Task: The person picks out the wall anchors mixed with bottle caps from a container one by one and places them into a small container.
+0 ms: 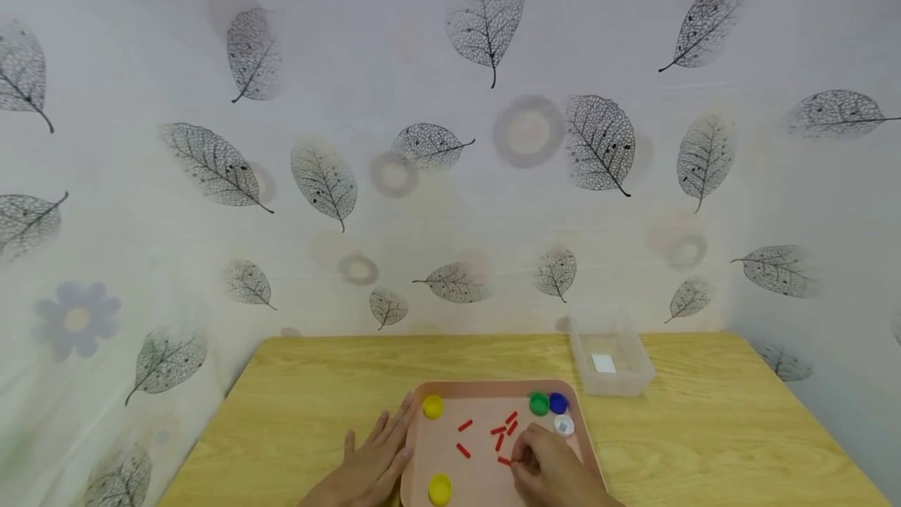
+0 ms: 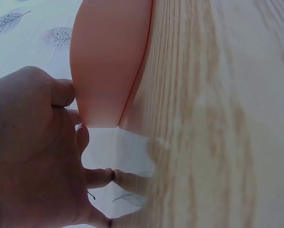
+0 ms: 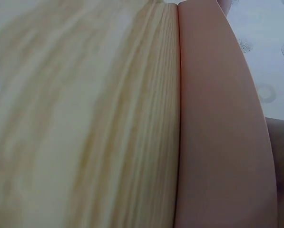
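A pink tray (image 1: 486, 390) lies on the table, with several short red sticks (image 1: 463, 451) scattered over its middle. Along its left rim rests my left hand (image 1: 369, 464), fingers extended; the left wrist view shows this hand (image 2: 32, 152) touching the tray's outer wall (image 2: 108, 61). Over the right part of the tray, my right hand (image 1: 552, 468) has curled fingers and pinches the end of one red stick (image 1: 504, 460). In the right wrist view, the tray wall (image 3: 222, 118) hides most of that hand, including its fingertips.
Two yellow round caps (image 1: 432, 407) sit at the tray's left side. Green (image 1: 539, 404), blue (image 1: 558, 403) and white (image 1: 563, 425) round pieces are grouped in its far right corner. Behind it to the right stands a clear plastic box (image 1: 637, 382) on the wooden table (image 1: 704, 429).
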Demonstrator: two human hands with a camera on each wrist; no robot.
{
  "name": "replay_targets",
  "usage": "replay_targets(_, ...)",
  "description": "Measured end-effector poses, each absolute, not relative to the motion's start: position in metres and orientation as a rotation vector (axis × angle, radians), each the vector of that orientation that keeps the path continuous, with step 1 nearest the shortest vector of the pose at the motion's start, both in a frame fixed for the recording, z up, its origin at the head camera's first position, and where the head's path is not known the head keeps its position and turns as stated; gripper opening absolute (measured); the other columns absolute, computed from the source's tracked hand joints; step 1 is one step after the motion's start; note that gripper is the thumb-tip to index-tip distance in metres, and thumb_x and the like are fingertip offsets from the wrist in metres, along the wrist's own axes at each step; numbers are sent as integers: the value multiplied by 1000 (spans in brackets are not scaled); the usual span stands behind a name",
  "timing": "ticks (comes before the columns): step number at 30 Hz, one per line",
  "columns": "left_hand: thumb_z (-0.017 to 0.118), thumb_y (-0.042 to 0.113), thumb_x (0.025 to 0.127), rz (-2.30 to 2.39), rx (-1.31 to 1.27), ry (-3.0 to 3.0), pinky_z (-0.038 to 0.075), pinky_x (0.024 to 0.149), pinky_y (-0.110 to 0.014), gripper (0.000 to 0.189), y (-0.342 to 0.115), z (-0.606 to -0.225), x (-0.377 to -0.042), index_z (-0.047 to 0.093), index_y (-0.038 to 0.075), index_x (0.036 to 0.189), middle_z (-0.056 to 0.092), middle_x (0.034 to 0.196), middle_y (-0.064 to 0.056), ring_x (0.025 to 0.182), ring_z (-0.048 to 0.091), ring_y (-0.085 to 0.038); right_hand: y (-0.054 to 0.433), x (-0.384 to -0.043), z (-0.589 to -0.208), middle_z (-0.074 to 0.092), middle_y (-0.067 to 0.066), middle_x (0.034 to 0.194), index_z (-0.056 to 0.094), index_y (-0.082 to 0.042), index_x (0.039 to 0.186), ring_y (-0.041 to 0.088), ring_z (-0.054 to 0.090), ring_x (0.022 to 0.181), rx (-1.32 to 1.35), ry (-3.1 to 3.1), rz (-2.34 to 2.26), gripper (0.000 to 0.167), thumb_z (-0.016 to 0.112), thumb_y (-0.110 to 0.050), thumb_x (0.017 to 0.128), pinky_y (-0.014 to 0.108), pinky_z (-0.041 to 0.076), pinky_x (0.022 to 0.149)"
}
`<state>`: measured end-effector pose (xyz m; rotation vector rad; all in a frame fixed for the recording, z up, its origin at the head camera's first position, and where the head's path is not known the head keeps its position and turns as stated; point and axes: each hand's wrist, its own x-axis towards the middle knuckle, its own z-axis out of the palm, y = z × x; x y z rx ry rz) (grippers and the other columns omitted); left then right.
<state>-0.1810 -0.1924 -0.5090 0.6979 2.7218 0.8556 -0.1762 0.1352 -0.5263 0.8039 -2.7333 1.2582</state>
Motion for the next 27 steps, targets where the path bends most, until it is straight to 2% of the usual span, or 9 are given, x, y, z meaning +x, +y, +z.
replay_targets(27, 27, 44, 113, 833, 671, 2717, -3, 94, -92, 62, -193, -508, -182, 8, 22, 167, 5, 172, -1, 150, 18, -51, 134, -174, -525, 52, -11, 84, 62, -13, 86, -3, 49, 74, 710, -2814, 1258, 13, 72, -5, 87, 21, 49, 64)
